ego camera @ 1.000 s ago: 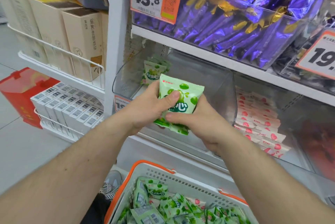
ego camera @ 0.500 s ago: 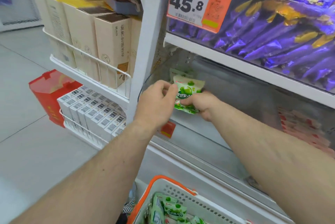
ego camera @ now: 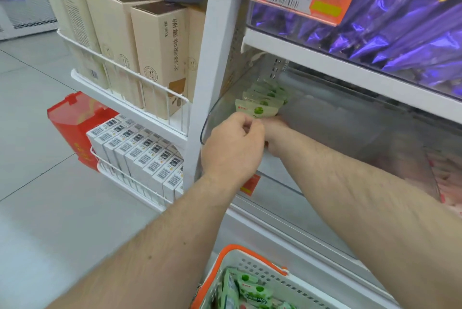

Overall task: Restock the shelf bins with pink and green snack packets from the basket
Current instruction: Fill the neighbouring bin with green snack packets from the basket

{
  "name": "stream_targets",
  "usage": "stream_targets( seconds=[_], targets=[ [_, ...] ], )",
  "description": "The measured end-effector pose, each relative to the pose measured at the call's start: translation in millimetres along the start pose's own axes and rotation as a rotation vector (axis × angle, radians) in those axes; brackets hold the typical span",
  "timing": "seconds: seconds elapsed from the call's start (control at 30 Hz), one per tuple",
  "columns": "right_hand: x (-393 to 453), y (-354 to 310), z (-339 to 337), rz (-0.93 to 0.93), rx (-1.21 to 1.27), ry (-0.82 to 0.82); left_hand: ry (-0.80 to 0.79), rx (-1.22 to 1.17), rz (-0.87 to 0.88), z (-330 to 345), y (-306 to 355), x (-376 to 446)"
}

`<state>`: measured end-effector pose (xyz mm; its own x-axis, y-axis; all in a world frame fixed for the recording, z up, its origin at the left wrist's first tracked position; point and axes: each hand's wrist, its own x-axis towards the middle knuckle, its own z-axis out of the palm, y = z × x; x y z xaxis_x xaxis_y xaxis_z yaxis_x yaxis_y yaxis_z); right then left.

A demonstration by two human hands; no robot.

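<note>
While both arms reach up from 6 o'clock toward the shelf, the left hand and right hand meet at the centre, at the open front of a clear bin. A green packet stands just above the knuckles, at 12 o'clock from the hands, as the front one of a short row of packets running back toward 1 o'clock. The left hand's fingers are curled with the tips at the packet's lower edge; it appears to pinch that edge, probably to stand the packet upright and face it forward. The right hand lies mostly hidden behind the left, so I cannot tell its grip. At 6 o'clock sits the basket, orange-rimmed, kept close below so more green packets are in easy reach. Pink packets show faintly at 3 o'clock in the neighbouring bin. Most of the green bin looks unfilled.
</note>
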<state>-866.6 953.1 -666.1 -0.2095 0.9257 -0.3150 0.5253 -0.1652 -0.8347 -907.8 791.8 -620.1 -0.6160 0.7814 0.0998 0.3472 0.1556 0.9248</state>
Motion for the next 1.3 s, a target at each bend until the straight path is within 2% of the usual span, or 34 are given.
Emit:
stream_targets(
  seconds=[0.2,0.37,0.77,0.87,0.97,1.1,1.17,1.23,1.3],
  targets=[
    [-2,0,-10,0.134,0.287,-0.102,-0.024,0.058,-0.028,2,4,-3],
    [22,15,-3,0.112,0.225,-0.136,-0.029,0.084,-0.036,3,5,-4],
    [-10,18,-21,0.088,0.13,-0.18,-0.048,0.133,-0.025,0,6,-6],
    [-25,15,-28,0.092,0.069,-0.105,-0.058,0.151,0.001,0,7,-7],
    [-56,8,-36,0.056,-0.037,0.072,-0.079,0.201,0.038,0,6,-8],
    [-106,4,-47,-0.181,-0.182,0.355,-0.117,0.244,0.135,4,4,-15],
    [-142,10,-53,-0.432,-0.181,0.483,-0.142,0.252,0.291,6,6,-24],
    [-186,27,-60,-0.75,-0.046,0.573,-0.188,0.313,0.445,8,7,-38],
    [-222,59,-67,-0.956,0.053,0.586,-0.305,0.4,0.484,9,8,-54]
  ],
)
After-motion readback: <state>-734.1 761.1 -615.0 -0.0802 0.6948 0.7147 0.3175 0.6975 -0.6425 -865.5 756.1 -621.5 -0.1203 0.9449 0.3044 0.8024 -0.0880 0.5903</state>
